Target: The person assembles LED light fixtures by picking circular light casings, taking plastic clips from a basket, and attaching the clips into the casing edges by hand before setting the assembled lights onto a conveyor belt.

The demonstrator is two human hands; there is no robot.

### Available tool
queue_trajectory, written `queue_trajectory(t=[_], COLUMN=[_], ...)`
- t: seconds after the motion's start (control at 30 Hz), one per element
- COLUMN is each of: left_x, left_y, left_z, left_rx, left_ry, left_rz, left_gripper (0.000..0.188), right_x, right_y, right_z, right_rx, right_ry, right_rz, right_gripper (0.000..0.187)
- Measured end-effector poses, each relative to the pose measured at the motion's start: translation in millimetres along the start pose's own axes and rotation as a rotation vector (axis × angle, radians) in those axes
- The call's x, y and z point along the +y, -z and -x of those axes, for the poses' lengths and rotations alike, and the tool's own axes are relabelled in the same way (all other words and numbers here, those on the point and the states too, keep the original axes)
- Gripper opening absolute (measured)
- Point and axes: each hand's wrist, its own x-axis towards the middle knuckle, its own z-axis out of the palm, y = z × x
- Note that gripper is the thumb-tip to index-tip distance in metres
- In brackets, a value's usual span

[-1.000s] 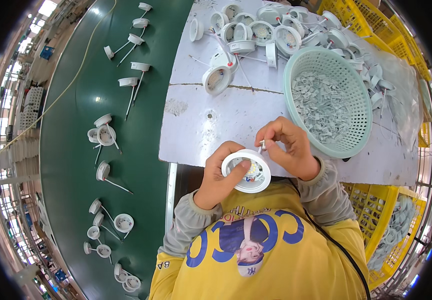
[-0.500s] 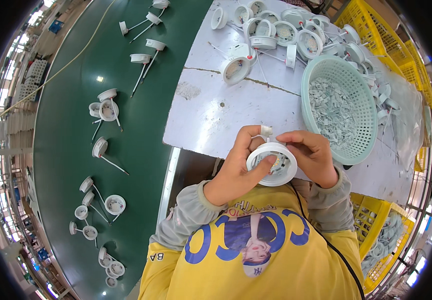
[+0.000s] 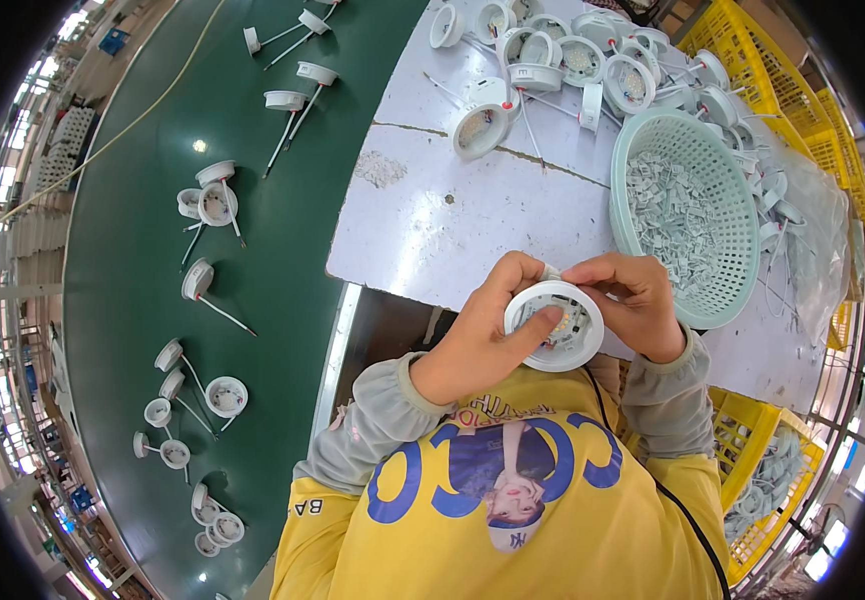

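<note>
A round white lamp housing [image 3: 556,350] with a circuit board inside sits in my left hand [image 3: 488,335], thumb pressed into its open face and fingers behind the rim. At its far edge my right hand [image 3: 633,300] is closed, thumb and forefinger pinched together beside my left forefinger. A small white piece [image 3: 551,272] shows between the two hands there, mostly covered by fingers. To the right of my hands stands a pale green perforated basket [image 3: 625,190] of small white pieces [image 3: 668,215].
More lamp housings with wires [image 3: 583,60] are heaped on the white table [image 3: 423,215]. On the left, a green belt [image 3: 133,330] carries several scattered ones. Yellow crates [image 3: 743,50] stand at far right; another yellow crate [image 3: 743,440] with pale contents is near right. A clear plastic bag [image 3: 818,255] lies beside the basket.
The small white piece stood up beyond my left forefinger; now it is lower, between both hands' fingertips. My right fingers have closed in on it. The whole view has shifted slightly.
</note>
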Motion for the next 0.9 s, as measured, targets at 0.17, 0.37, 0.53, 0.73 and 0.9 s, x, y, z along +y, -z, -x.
queue_trajectory(t=[0.17, 0.37, 0.53, 0.73, 0.9], left_x=[1.8, 2.2, 3.6, -1.1, 1.4], left_y=[1.2, 1.6, -0.7, -3.1, -0.9], left_z=[-2.1, 0.9, 4.5, 1.5, 1.7], left_rx=[-0.006, -0.037, -0.049, -0.003, -0.032], left_ry=[-0.027, 0.002, 0.016, -0.065, 0.028], left_rz=[-0.057, -0.107, -0.093, -0.228, -0.065], left_gripper=[0.024, 0.023, 0.023, 0.023, 0.023], right_x=[-2.9, -10.1, -11.4, -13.4, -5.9], right_y=[0.7, 2.3, 4.8, -1.5, -8.0], right_z=[-0.9, -0.6, 4.1, 4.3, 6.8], right_rx=[-0.003, -0.055, -0.1, -0.06, -0.053], right_ry=[-0.001, -0.002, -0.042, -0.123, -0.032], right_rz=[0.012, 0.035, -0.004, -0.44, -0.113], right_gripper=[0.016, 0.016, 0.019, 0.031, 0.029])
